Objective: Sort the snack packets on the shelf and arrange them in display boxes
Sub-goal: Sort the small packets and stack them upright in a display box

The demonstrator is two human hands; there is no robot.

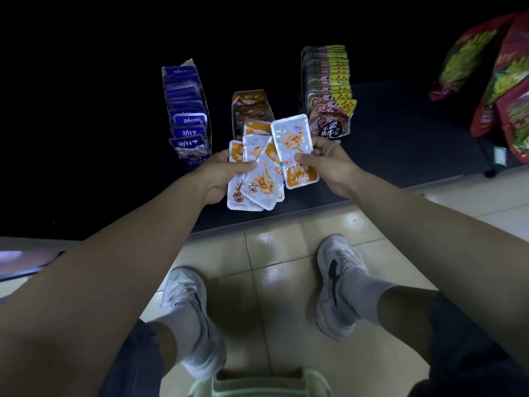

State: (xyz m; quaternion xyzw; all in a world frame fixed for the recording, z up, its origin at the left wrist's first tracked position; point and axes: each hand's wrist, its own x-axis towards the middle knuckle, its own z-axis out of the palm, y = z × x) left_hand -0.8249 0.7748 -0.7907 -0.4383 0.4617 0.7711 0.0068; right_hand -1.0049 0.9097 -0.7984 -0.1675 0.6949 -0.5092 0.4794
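My left hand (221, 174) grips a fanned bunch of orange-and-silver snack packets (257, 179) above the front of the dark shelf (400, 138). My right hand (329, 163) pinches a single orange-and-silver packet (294, 147), held upright just right of the bunch and overlapping it. Behind the hands stands an orange display box (249, 106) with the same packets inside. A blue display box (186, 110) full of blue packets stands to the left. A row of dark packets with yellow corners (329, 87) stands in a box to the right.
Large red and green snack bags (492, 70) hang at the far right. The shelf's front edge (286, 214) runs just beyond my feet on a pale tiled floor (272, 267). A pale green plastic stool (257, 382) sits at the bottom.
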